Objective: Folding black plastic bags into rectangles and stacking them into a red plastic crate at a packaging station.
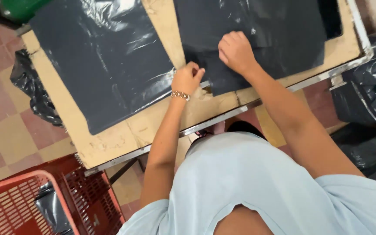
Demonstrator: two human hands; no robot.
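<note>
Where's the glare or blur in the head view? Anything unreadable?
Head view: bright glare streaks on the left black plastic sheet and the right black plastic sheet; left hand and right hand slightly soft, both closed on the right sheet's edge; strong wide-angle tilt skews the table.

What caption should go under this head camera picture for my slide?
Both hands, left hand and right hand, pinch the edge of a black plastic sheet on a worn table.
</note>
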